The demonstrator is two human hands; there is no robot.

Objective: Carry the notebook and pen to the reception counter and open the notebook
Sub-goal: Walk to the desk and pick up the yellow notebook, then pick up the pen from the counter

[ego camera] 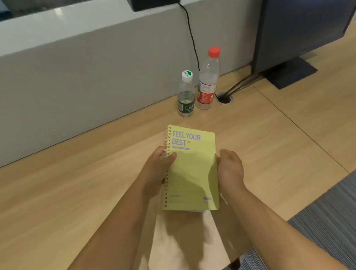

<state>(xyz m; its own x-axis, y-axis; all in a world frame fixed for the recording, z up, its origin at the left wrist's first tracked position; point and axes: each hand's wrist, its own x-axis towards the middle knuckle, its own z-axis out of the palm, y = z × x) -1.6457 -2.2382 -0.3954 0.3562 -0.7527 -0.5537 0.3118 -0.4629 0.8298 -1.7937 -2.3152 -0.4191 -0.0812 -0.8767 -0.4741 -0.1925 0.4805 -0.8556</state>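
Observation:
A yellow-green spiral notebook (193, 167) with purple lettering on its cover is held closed above the wooden counter (70, 186). My left hand (157, 170) grips its spiral edge, thumb on the cover. My right hand (231, 169) holds the opposite edge, fingers curled under it. No pen shows; whether one lies beneath the notebook or in a hand is hidden.
Two plastic water bottles stand at the back, one with a white-green cap (185, 94), one with a red cap (208, 79). A cable grommet (224, 98) and black cable sit beside them. A monitor (304, 16) stands at right. A grey raised ledge (72, 75) runs behind.

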